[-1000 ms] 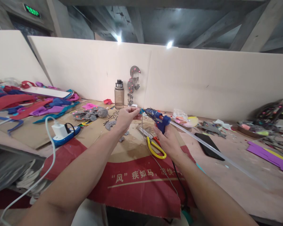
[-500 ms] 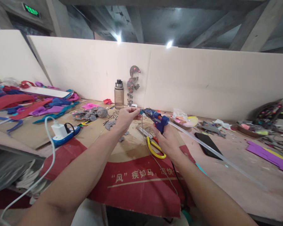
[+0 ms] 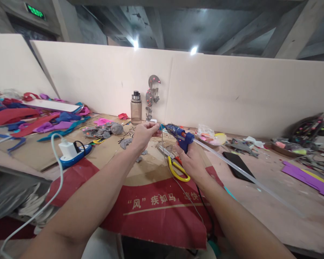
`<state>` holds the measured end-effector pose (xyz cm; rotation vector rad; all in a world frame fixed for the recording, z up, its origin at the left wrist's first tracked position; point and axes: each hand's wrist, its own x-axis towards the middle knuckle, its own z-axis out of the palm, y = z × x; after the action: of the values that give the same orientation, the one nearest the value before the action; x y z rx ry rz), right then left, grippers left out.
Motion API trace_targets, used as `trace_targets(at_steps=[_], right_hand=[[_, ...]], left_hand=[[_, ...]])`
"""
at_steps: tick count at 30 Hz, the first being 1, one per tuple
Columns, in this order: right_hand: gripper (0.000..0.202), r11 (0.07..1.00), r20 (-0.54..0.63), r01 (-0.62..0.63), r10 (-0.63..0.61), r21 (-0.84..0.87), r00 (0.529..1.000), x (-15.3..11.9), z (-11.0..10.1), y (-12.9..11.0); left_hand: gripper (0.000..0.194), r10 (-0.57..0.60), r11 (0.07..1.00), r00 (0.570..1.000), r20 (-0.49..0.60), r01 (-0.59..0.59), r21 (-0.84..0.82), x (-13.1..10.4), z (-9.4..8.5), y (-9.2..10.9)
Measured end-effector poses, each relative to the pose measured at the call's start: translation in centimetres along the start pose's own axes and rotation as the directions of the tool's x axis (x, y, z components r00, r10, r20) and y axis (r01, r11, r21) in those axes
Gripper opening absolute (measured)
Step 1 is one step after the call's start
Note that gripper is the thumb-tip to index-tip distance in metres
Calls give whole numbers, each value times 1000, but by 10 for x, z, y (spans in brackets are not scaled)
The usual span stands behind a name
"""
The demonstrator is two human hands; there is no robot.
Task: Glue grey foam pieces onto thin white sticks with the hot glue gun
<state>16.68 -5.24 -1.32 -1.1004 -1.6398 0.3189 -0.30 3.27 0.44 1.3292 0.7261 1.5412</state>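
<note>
Between the fingertips of my left hand (image 3: 147,133) is a small teal piece (image 3: 161,127), with a thin grey cord (image 3: 162,142) hanging below it. My right hand (image 3: 190,154) is wrapped round the grip of a blue glue gun (image 3: 181,136). The gun's nozzle points left and lies close to the teal piece; whether they touch is too small to tell. A long clear glue stick (image 3: 232,166) sticks out of the gun's back. Under the hands, yellow-handled scissors (image 3: 179,172) lie on the cardboard (image 3: 153,198).
A bottle (image 3: 136,109) and a grey hanging ornament (image 3: 153,93) stand by the white board. Left are a blue power strip (image 3: 74,157) with a white cable and coloured fabric strips (image 3: 52,124). A black phone (image 3: 238,166) lies right, near purple sheets (image 3: 307,180).
The glue gun's nozzle has shifted very slightly to the right, away from the teal piece. Both hands keep their hold and nearly the same place.
</note>
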Motion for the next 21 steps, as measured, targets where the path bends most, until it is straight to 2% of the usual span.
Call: trace_targets(at_steps=[9, 21], right_hand=[[37, 998, -17, -15, 14, -62, 1000, -1, 2, 4], [35, 999, -30, -30, 29, -36, 999, 0, 0, 5]], left_hand=[[26, -1, 1000, 1000, 20, 1, 19, 0, 2, -1], [25, -5, 1000, 1000, -11, 5, -3, 1, 0, 0]])
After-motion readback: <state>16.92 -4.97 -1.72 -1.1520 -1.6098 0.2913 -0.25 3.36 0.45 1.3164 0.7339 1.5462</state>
